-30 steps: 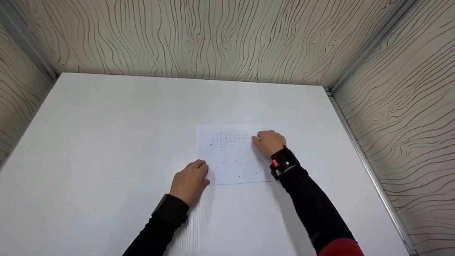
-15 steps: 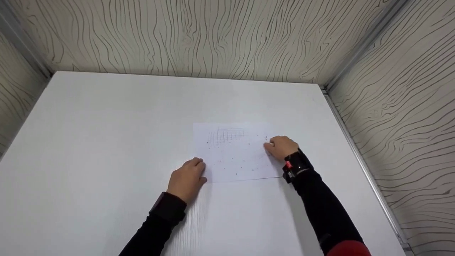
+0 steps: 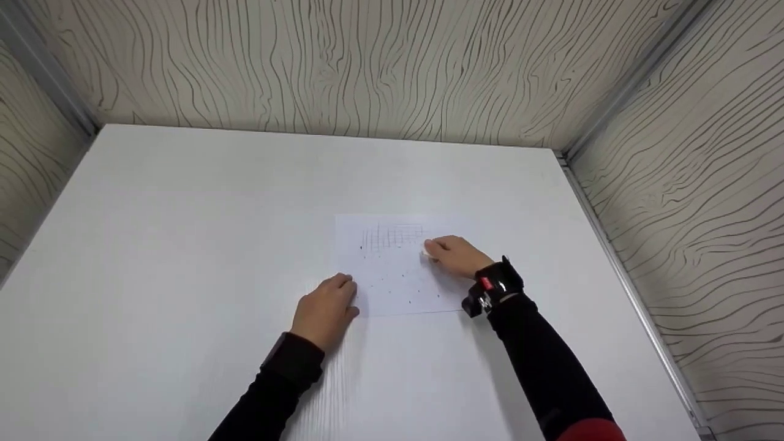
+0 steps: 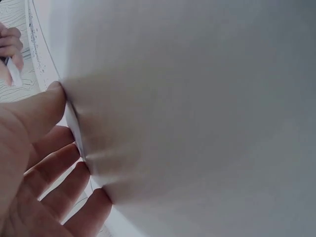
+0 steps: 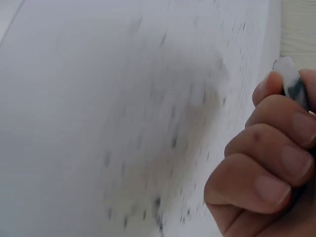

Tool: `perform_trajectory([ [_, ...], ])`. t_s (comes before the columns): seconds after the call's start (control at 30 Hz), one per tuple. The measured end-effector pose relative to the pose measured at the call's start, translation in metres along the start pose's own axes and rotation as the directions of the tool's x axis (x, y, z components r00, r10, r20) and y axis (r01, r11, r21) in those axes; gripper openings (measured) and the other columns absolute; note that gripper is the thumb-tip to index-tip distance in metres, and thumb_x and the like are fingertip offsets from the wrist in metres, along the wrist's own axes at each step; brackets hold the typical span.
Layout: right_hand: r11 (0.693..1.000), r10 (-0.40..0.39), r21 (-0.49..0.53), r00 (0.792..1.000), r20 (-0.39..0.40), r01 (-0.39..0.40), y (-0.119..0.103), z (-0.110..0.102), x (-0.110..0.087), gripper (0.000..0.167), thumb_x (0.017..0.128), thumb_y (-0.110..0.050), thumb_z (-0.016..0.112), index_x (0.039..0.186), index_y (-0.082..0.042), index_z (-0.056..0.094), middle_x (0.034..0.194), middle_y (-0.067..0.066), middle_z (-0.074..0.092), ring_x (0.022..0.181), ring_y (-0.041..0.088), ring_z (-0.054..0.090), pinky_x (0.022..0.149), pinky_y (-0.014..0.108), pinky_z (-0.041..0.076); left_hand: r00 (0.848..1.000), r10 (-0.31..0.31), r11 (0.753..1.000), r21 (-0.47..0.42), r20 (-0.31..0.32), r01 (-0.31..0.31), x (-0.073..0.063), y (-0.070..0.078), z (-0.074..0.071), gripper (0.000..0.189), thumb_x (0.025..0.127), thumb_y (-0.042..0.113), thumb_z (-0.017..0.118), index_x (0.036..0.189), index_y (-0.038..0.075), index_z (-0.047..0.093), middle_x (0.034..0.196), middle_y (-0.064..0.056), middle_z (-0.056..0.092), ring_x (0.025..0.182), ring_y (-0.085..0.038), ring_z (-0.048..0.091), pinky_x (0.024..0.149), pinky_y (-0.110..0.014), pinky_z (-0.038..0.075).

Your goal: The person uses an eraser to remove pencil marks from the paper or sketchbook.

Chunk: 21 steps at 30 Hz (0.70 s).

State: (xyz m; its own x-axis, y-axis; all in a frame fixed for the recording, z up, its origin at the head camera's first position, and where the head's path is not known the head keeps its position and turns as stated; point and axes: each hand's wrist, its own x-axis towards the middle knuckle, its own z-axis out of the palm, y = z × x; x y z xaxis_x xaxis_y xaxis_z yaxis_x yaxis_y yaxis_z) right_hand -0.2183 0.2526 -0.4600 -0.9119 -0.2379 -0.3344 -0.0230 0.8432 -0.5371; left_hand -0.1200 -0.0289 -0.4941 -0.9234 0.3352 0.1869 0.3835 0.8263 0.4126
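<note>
A white sheet of paper (image 3: 383, 269) lies on the table with a pencil-like grid (image 3: 398, 234) along its upper part. Several dark crumbs dot the sheet below the grid. My right hand (image 3: 459, 254) is over the paper's right half, pinching a small white eraser (image 5: 285, 69) with a dark smudge; its tip points left, near the grid's lower right corner. My left hand (image 3: 324, 312) rests at the sheet's lower left edge, fingertips (image 4: 101, 197) touching the surface with the fingers slightly bent. Nothing is gripped in it.
The white table (image 3: 214, 245) reaches back to a wood-grain patterned wall (image 3: 337, 67). A similar panel (image 3: 710, 214) stands on the right, with a metal rail (image 3: 631, 288) along the table's right edge.
My right hand with the eraser swept right across the paper half a second ago and has come back left towards the grid. The left hand has stayed at the sheet's edge.
</note>
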Motion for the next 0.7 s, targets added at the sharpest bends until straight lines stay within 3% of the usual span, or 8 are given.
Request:
perform_trajectory([
  [0.1, 0.992, -0.070, -0.106, 0.997, -0.020, 0.068, -0.013, 0.017, 0.000, 0.040, 0.108, -0.036, 0.048, 0.074, -0.014, 0.053, 0.071, -0.003, 0.048, 0.067, 0.014, 0.046, 0.066, 0.029, 0.038, 1.000, 0.002, 1.000, -0.005, -0.004, -0.002, 0.000, 0.000, 0.000, 0.032, 0.083, 0.011, 0.085, 0.112, 0.003, 0.073, 0.123, -0.012, 0.069, 0.117, -0.029, 0.066, 0.089, -0.041, 0.060],
  [0.23, 0.954, -0.139, -0.276, 0.987, -0.074, 0.114, -0.023, 0.033, -0.006, 0.036, 0.101, -0.038, 0.059, 0.074, -0.014, 0.061, 0.072, -0.001, 0.058, 0.068, 0.015, 0.053, 0.065, 0.033, 0.044, 1.000, -0.005, 1.000, 0.002, 0.005, 0.005, 0.000, 0.000, -0.002, 0.033, 0.083, 0.011, 0.084, 0.113, 0.003, 0.073, 0.124, -0.013, 0.069, 0.118, -0.030, 0.066, 0.090, -0.041, 0.059],
  [0.33, 0.945, -0.106, -0.323, 0.985, -0.134, 0.058, -0.014, 0.026, -0.014, 0.034, 0.099, -0.038, 0.062, 0.076, -0.012, 0.064, 0.074, 0.003, 0.062, 0.069, 0.019, 0.056, 0.063, 0.036, 0.047, 1.000, -0.007, 1.000, 0.001, 0.011, 0.007, 0.002, 0.000, -0.003, 0.034, 0.084, 0.012, 0.084, 0.115, 0.002, 0.073, 0.125, -0.013, 0.068, 0.119, -0.030, 0.066, 0.091, -0.042, 0.059],
  [0.53, 0.925, 0.065, -0.349, 0.966, -0.251, -0.153, 0.028, -0.011, -0.023, 0.034, 0.102, -0.032, 0.057, 0.081, -0.006, 0.064, 0.077, 0.009, 0.064, 0.071, 0.025, 0.059, 0.065, 0.040, 0.048, 1.000, -0.002, 1.000, -0.011, 0.005, 0.002, 0.004, 0.000, -0.003, 0.033, 0.084, 0.011, 0.084, 0.114, 0.002, 0.073, 0.125, -0.014, 0.068, 0.119, -0.031, 0.065, 0.091, -0.043, 0.059],
  [0.6, 0.922, 0.072, -0.349, 0.960, -0.271, -0.168, 0.030, -0.014, -0.021, 0.036, 0.103, -0.033, 0.055, 0.083, -0.005, 0.065, 0.076, 0.009, 0.063, 0.070, 0.025, 0.059, 0.063, 0.040, 0.048, 1.000, -0.001, 1.000, -0.010, 0.008, 0.001, 0.004, 0.000, -0.002, 0.034, 0.084, 0.011, 0.084, 0.114, 0.002, 0.072, 0.125, -0.014, 0.068, 0.120, -0.031, 0.065, 0.092, -0.043, 0.059],
  [0.7, 0.941, 0.037, -0.316, 0.965, -0.261, -0.122, 0.014, -0.003, -0.013, 0.041, 0.105, -0.035, 0.053, 0.076, -0.007, 0.060, 0.067, 0.005, 0.055, 0.064, 0.022, 0.053, 0.060, 0.035, 0.042, 1.000, 0.003, 1.000, -0.005, 0.014, -0.003, 0.003, 0.002, 0.000, 0.034, 0.085, 0.012, 0.084, 0.115, 0.002, 0.072, 0.125, -0.014, 0.068, 0.120, -0.031, 0.065, 0.092, -0.043, 0.059],
])
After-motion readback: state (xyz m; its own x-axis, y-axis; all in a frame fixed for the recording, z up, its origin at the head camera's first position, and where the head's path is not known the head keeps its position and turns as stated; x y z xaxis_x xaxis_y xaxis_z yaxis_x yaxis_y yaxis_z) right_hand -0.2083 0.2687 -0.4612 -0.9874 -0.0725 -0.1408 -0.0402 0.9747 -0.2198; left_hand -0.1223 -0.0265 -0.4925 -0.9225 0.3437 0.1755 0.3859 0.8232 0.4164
